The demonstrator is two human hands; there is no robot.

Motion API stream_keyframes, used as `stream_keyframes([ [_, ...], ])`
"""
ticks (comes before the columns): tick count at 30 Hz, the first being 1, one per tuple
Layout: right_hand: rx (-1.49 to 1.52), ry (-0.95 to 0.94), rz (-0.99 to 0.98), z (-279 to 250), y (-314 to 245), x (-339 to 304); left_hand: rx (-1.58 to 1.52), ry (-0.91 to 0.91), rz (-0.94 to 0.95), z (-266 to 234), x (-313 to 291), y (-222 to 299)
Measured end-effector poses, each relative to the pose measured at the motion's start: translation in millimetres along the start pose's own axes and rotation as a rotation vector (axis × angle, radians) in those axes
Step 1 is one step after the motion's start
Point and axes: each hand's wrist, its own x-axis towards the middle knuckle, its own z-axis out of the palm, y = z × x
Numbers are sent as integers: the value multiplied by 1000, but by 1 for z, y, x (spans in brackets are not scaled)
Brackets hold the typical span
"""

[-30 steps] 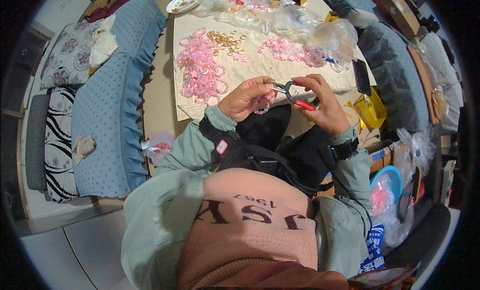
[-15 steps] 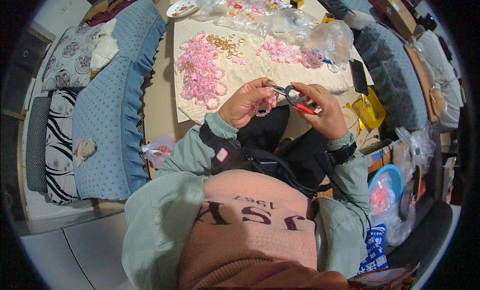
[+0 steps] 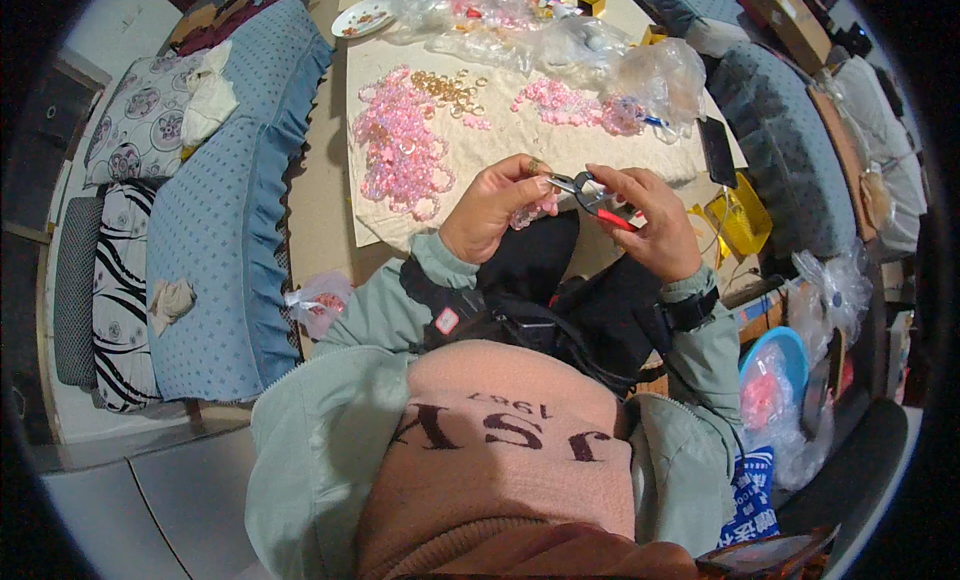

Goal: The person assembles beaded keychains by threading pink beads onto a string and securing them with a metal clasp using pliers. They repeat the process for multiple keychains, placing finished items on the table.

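Pink bead loop [image 3: 526, 216] nr frame ctr, hanging from L hand [image 3: 488, 210], its thumb & index pinched; R hand [image 3: 652, 220] curled round red-handled pliers [image 3: 614, 219], tips at L thumb. Pink bead pile [image 3: 400, 150] upper L of ctr, on cream cloth [image 3: 590, 158].

We log red-and-black pliers [image 3: 581, 192], pink beaded strand [image 3: 528, 216], pink bead heap [image 3: 400, 145], gold rings [image 3: 452, 92], 2 pale green sleeves [image 3: 375, 295], yellow basket [image 3: 748, 225]; we tag blue sofa cover [image 3: 225, 220], darker-spotted, and black-and-white wavy cushion [image 3: 122, 290].
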Motion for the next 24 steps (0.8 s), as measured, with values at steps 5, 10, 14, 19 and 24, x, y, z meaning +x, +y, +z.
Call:
stream_keyframes([
  [5,-83,40,-24,4,2,-2,10,8,30,4,-3,1],
  [10,12,33,-3,3,-1,-1,-15,-16,73,4,-1,0],
  [14,52,37,-23,0,-5,2,114,-47,102,2,0,4],
  [19,44,32,-24,-3,-9,2,263,-76,108,-2,-1,13],
  [24,44,26,-23,-3,-9,2,191,-83,90,-1,-1,11],
])
